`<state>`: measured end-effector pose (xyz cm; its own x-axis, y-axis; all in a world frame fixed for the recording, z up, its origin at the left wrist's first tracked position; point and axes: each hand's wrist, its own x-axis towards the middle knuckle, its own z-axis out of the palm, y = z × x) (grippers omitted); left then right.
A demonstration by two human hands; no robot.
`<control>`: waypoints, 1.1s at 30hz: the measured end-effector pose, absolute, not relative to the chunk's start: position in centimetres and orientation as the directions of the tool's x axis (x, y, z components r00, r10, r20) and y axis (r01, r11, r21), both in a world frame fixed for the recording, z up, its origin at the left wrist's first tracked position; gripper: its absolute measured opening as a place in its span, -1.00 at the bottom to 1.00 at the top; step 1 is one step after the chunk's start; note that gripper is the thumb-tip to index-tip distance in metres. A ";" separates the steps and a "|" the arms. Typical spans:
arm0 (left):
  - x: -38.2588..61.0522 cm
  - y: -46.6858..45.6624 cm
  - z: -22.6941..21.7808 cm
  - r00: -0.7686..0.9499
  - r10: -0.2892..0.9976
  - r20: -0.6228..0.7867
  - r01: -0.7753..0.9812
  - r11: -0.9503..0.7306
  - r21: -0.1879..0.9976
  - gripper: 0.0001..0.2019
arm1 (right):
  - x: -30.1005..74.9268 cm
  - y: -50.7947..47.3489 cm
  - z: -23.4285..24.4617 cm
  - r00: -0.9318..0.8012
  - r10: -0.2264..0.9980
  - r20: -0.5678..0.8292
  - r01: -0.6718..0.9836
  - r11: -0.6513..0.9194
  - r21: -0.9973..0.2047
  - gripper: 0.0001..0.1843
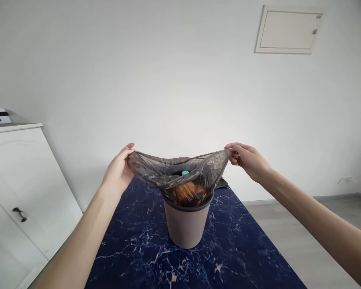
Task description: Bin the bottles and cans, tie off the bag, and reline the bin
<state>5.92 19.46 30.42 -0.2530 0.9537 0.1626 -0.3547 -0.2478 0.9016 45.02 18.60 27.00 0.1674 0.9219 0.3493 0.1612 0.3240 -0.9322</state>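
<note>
Left grip, right grip, both holding grey bag; bin below

Illumination is soft and fairly even. The wall is brightest above the gap between the left hand and the right hand, grading to grey outward; its corner far above and beyond the right hand is darkest. Between the hands, thin streaks of glare mark the creased plastic bag. Shading is gentle on the bin below; the counter beneath reads dark. Wide-angle distortion makes the cabinet left of the left hand lean and skews the panel above the right hand. Detail is clear near both hands; a pale mark right of the right hand appears smeared.
</note>
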 end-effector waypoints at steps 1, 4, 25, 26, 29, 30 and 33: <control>5.6 19.5 30.3 -0.250 0.955 0.160 -0.348 -0.243 0.905 -0.64 | 45.5 18.5 26.7 0.160 0.927 0.339 0.153 0.316 -0.936 -0.76; 4.2 19.4 29.7 -0.231 0.961 0.155 -0.303 -0.222 0.927 -0.70 | 47.1 17.8 25.4 0.136 0.946 0.296 0.156 0.274 -0.949 -0.77; -4.4 14.1 26.7 0.365 0.920 0.146 0.513 -0.329 0.793 0.12 | 50.7 13.4 23.2 -0.480 0.871 0.107 0.524 0.382 -0.761 0.39; -4.2 14.0 26.4 0.364 0.924 0.119 0.515 -0.306 0.801 0.14 | 50.4 13.6 23.0 -0.480 0.872 0.095 0.527 0.374 -0.763 0.34; -3.0 14.1 25.5 0.332 0.941 0.070 0.485 -0.234 0.843 -0.13 | 49.2 14.2 22.4 -0.449 0.886 0.120 0.583 0.392 -0.712 -0.28; -2.4 14.3 25.2 0.329 0.942 0.071 0.463 -0.226 0.857 -0.32 | 48.9 14.4 22.3 -0.433 0.891 0.137 0.600 0.398 -0.694 -0.57; -1.0 14.9 24.5 0.283 0.951 0.127 0.389 -0.235 0.891 -0.80 | 48.5 14.9 21.9 -0.396 0.905 0.158 0.563 0.375 -0.736 -0.72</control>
<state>-0.97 14.94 24.46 0.2829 0.9507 0.1270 0.3887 -0.2347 0.8910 48.48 14.86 21.92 -0.3961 0.9045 0.1578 0.5632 0.3751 -0.7363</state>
